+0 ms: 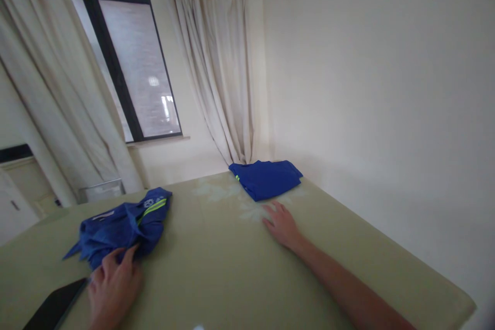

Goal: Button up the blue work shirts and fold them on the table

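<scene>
A crumpled blue garment [119, 227] with a yellow-green reflective stripe and white print lies at the left on the green bed cover [216, 268]. My left hand [116, 283] is at its near edge, the fingers bent and closed on the cloth; the fingertips are partly hidden in the folds. My right hand [282, 224] lies palm down on the cover with its fingers apart, holding nothing. Just beyond those fingers rests a second blue garment [268, 178], folded flat, with a small yellow-green stripe on its left edge.
A dark flat device [56, 304] lies beside my left wrist. The bed runs along a white wall [386, 113] on the right. Behind it are beige curtains [220, 51] and a dark-framed window [135, 62]. A light-coloured cabinet [19, 206] stands at the far left.
</scene>
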The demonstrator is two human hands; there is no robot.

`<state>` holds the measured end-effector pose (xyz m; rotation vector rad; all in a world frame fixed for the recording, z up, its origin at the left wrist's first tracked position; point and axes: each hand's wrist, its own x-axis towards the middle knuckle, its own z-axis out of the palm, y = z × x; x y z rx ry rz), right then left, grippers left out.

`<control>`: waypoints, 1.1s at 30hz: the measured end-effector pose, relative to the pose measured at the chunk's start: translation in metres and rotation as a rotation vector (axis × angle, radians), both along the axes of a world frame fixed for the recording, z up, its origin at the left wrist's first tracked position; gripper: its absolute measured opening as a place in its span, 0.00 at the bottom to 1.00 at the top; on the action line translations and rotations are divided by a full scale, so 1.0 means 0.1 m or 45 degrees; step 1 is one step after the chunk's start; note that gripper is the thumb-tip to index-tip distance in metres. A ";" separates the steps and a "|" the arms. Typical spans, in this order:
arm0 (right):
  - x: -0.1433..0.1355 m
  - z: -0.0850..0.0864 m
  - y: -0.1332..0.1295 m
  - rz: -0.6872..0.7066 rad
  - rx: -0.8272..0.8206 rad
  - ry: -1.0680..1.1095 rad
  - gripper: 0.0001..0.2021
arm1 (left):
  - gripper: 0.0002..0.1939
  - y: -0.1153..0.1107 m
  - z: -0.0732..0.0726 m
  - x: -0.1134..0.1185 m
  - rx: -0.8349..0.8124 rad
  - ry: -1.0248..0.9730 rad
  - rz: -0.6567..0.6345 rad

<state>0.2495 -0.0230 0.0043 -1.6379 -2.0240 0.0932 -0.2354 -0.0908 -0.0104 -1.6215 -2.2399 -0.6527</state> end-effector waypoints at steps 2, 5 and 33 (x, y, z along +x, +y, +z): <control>-0.07 0.03 0.16 0.012 -0.023 -0.043 0.24 | 0.25 -0.05 0.00 0.24 0.008 0.108 -0.166; -0.23 0.08 0.42 -0.042 -0.104 -0.099 0.24 | 0.23 -0.03 -0.01 0.38 -0.064 0.079 -0.407; -0.39 0.06 -0.16 -0.119 -0.014 0.370 0.34 | 0.42 0.01 0.08 1.53 -0.328 -0.791 -0.578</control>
